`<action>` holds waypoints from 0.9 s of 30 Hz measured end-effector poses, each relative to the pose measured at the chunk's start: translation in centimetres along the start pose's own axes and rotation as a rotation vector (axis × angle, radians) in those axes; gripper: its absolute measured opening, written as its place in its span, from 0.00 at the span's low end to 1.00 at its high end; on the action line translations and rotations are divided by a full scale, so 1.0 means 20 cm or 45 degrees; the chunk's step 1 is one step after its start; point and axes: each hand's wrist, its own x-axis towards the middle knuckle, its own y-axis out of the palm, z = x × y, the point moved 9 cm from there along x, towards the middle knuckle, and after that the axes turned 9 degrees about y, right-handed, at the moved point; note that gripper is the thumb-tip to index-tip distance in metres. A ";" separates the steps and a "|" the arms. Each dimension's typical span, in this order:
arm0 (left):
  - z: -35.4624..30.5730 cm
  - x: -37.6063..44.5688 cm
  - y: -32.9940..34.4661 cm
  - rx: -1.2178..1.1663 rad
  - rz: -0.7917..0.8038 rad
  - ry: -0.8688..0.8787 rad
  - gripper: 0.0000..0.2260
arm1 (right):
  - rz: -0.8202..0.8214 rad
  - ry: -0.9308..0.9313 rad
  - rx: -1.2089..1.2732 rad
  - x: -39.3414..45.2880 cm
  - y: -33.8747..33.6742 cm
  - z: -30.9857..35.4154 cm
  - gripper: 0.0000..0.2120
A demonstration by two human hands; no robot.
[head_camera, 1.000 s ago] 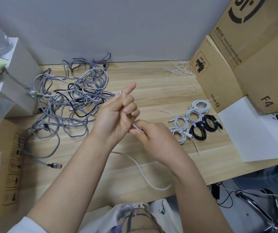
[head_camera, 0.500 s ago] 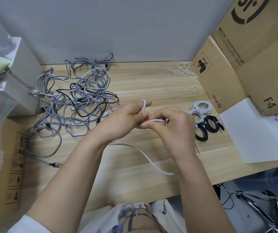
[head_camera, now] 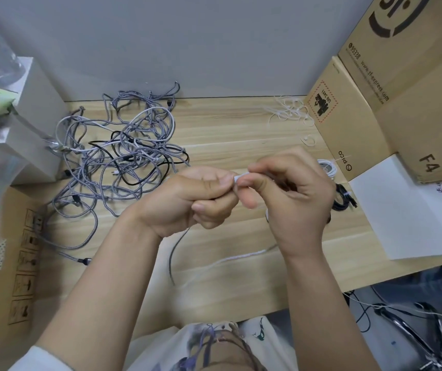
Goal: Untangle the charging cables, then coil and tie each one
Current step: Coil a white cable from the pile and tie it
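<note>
Both hands meet above the middle of the wooden desk [head_camera: 241,124], knuckles nearly touching. The left hand [head_camera: 187,199] is curled into a loose fist, its thumb and bent forefinger pinching the white cable [head_camera: 241,178] where a short white end pokes out between the two hands. The right hand [head_camera: 289,188] has its fingers bent as well, thumb and fingertips closed on that same white end from the other side. The rest of the cable drops below the hands and trails across the desk toward the front edge, blurred. On the left part of the desk lies the tangle of grey and black cables [head_camera: 118,162], well apart from the hands. Just behind the right hand, on the desk's right part, sit coiled cables [head_camera: 342,199], mostly hidden by it. A heap of thin white ties [head_camera: 292,111] lies at the desk's back edge, beside the cardboard box [head_camera: 348,124]
</note>
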 end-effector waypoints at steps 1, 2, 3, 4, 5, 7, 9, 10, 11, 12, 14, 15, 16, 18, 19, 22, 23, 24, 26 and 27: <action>0.00 0.01 0.01 -0.066 0.025 0.009 0.10 | 0.003 0.062 0.028 0.01 0.00 -0.02 0.04; -0.01 0.01 0.03 -0.166 0.058 0.023 0.09 | 0.016 0.122 0.045 0.01 0.01 -0.05 0.03; -0.02 0.02 0.05 -0.293 0.090 0.044 0.09 | 0.050 0.177 0.056 0.02 0.02 -0.07 0.05; -0.03 0.03 0.06 -0.420 0.097 0.069 0.10 | 0.124 0.243 0.082 0.02 0.05 -0.10 0.07; -0.04 0.04 0.06 -0.527 0.074 0.091 0.10 | 0.214 0.331 0.144 0.03 0.09 -0.12 0.08; -0.05 0.07 0.04 -0.668 -0.024 0.134 0.12 | 0.356 0.542 0.281 0.02 0.15 -0.18 0.11; -0.08 0.09 -0.01 -0.736 -0.156 0.218 0.14 | 0.462 0.726 0.301 -0.01 0.20 -0.23 0.14; -0.10 0.09 -0.04 -0.773 -0.226 0.264 0.15 | 0.525 0.792 0.286 -0.04 0.23 -0.25 0.15; -0.11 0.09 -0.07 -0.810 -0.291 0.307 0.16 | 0.589 0.847 0.269 -0.08 0.26 -0.27 0.15; -0.13 0.09 -0.09 -0.835 -0.350 0.350 0.16 | 0.640 0.892 0.245 -0.11 0.28 -0.29 0.15; -0.13 0.10 -0.16 -0.743 -0.571 0.432 0.17 | 0.696 0.927 0.111 -0.15 0.31 -0.33 0.15; -0.12 0.09 -0.19 -0.613 -0.712 0.459 0.17 | 0.707 0.909 -0.008 -0.16 0.31 -0.33 0.16; -0.11 0.07 -0.22 -0.478 -0.815 0.482 0.16 | 0.714 0.873 -0.152 -0.15 0.31 -0.34 0.17; -0.10 0.05 -0.24 -0.227 -0.926 0.490 0.14 | 0.741 0.776 -0.454 -0.13 0.30 -0.34 0.19; -0.08 0.05 -0.24 -0.123 -0.955 0.463 0.13 | 0.753 0.736 -0.578 -0.13 0.30 -0.34 0.19; -0.05 0.03 -0.25 0.157 -0.943 0.384 0.15 | 0.788 0.718 -0.687 -0.15 0.28 -0.34 0.17; -0.05 0.03 -0.26 0.243 -0.932 0.372 0.17 | 0.798 0.764 -0.670 -0.16 0.27 -0.35 0.15; -0.06 0.02 -0.27 0.327 -0.920 0.364 0.18 | 0.796 0.811 -0.646 -0.17 0.26 -0.36 0.12; -0.05 0.01 -0.29 0.497 -0.897 0.306 0.18 | 0.745 0.817 -0.609 -0.15 0.23 -0.35 0.10; -0.05 0.01 -0.30 0.595 -0.886 0.254 0.18 | 0.704 0.775 -0.590 -0.14 0.22 -0.33 0.09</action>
